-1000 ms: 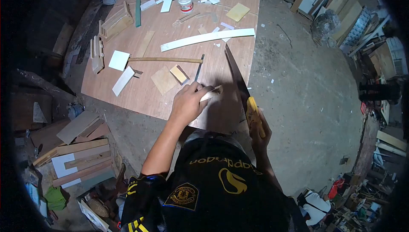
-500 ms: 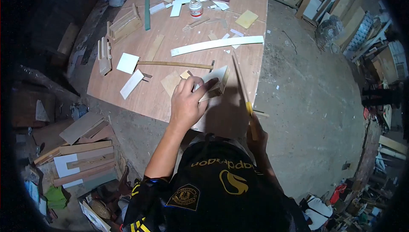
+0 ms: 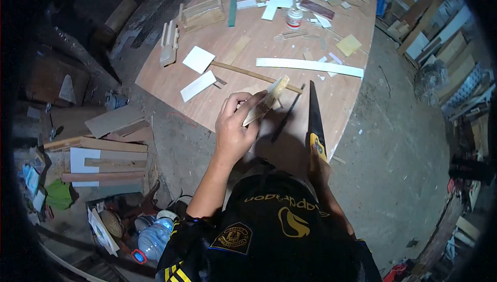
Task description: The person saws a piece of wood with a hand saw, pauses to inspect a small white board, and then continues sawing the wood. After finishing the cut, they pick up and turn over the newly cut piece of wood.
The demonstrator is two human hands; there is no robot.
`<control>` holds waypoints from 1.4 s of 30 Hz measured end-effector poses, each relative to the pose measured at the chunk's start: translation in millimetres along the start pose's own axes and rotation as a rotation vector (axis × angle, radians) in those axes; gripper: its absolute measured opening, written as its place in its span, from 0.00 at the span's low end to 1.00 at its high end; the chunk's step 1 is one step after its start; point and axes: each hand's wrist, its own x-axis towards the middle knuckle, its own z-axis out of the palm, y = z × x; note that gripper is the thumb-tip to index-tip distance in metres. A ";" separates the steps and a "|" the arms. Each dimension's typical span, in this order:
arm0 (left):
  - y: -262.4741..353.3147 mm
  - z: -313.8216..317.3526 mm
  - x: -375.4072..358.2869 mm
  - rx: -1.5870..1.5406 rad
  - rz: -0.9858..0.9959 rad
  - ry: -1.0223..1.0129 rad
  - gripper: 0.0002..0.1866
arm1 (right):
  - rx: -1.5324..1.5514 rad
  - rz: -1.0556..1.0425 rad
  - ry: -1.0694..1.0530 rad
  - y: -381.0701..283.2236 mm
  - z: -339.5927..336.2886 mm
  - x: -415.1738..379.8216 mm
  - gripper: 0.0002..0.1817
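My left hand (image 3: 237, 126) grips a small piece of wood (image 3: 266, 102) with a pale top edge, held tilted above the table's near edge. Its fingers wrap over the left side of the piece. Low on the right, my right hand (image 3: 319, 173) is closed around the yellow and black handle of a handsaw (image 3: 315, 113). The saw's dark blade points away from me, to the right of the wood and apart from it. Just beyond the wood lies a long thin wooden stick (image 3: 248, 73) with a dark end piece.
On the wooden table (image 3: 165, 82) lie a long white strip (image 3: 310, 66), a white square (image 3: 199, 60), a glue bottle (image 3: 294, 18), a green strip (image 3: 233, 3) and many offcuts. Wooden assemblies (image 3: 203, 13) stand at the left. Boards (image 3: 111, 160) and a plastic bottle (image 3: 154, 240) are on the floor.
My left hand has lifted and tilted the wood piece so its edge faces up. The saw has turned, showing the flat of its blade. The whole view has shifted, with the table now further right.
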 end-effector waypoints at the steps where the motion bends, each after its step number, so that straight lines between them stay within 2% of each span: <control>1: 0.4 -5.3 0.8 -0.010 -0.018 0.023 0.24 | -0.030 0.062 -0.052 -2.5 1.6 1.0 0.33; 5: 2.2 -28.3 3.7 0.108 0.009 0.144 0.26 | -0.047 0.172 -0.197 -10.4 2.0 11.1 0.39; 7: 6.1 -38.3 4.6 0.188 -0.072 0.183 0.32 | -0.087 0.179 -0.212 -15.3 6.6 15.4 0.41; 10: 8.5 -51.4 11.0 0.268 -0.040 0.218 0.34 | -0.080 0.018 -0.042 -14.4 10.9 19.8 0.43; 11: 10.1 -54.0 12.1 0.270 -0.048 0.230 0.34 | -0.084 0.005 -0.045 -11.7 12.9 21.8 0.43; 14: 13.9 -56.9 16.7 0.266 -0.085 0.200 0.37 | -0.081 -0.030 0.111 -35.9 -0.6 32.3 0.37; 19: 13.5 -51.6 27.6 0.336 0.036 0.186 0.39 | -0.092 -0.047 0.051 -30.5 3.3 35.9 0.42; 23: 11.1 -39.9 37.0 0.357 0.130 0.234 0.39 | -0.054 -0.097 0.063 -29.5 3.1 37.4 0.41; 25: 10.5 -35.7 39.9 0.361 0.201 0.260 0.36 | -0.045 0.045 -0.020 -33.5 -5.7 37.2 0.38; 26: 9.8 -33.5 41.4 0.357 0.203 0.262 0.36 | -0.049 0.046 -0.017 -35.6 -10.7 36.9 0.38; 28: 8.6 -30.1 45.0 0.355 0.211 0.234 0.37 | 0.222 0.168 0.220 -54.1 -34.7 39.8 0.33; 29: 8.8 -29.1 47.7 0.351 0.212 0.235 0.37 | 0.219 0.168 0.222 -62.0 -47.3 40.9 0.33; 31: 11.0 -26.9 54.5 0.368 0.208 0.177 0.35 | 0.388 0.029 0.420 -76.2 -74.3 42.9 0.29; 32: 13.9 -26.4 58.2 0.359 0.212 0.178 0.35 | 0.264 -0.112 0.556 -83.4 -86.3 49.2 0.28; 35: 23.5 -24.2 72.4 0.352 0.195 0.089 0.33 | 0.450 -0.028 0.569 -115.8 -137.0 51.9 0.29; 38: 35.9 -24.5 90.9 0.245 0.229 -0.007 0.30 | 0.422 -0.176 0.630 -116.7 -167.7 55.4 0.33; 40: 38.2 -21.3 98.9 0.206 0.275 0.007 0.28 | 0.391 -0.214 0.637 -121.4 -184.6 55.9 0.34; 42: 43.0 -20.3 105.7 0.196 0.346 0.046 0.23 | 0.532 -0.158 0.755 -132.1 -192.2 61.2 0.36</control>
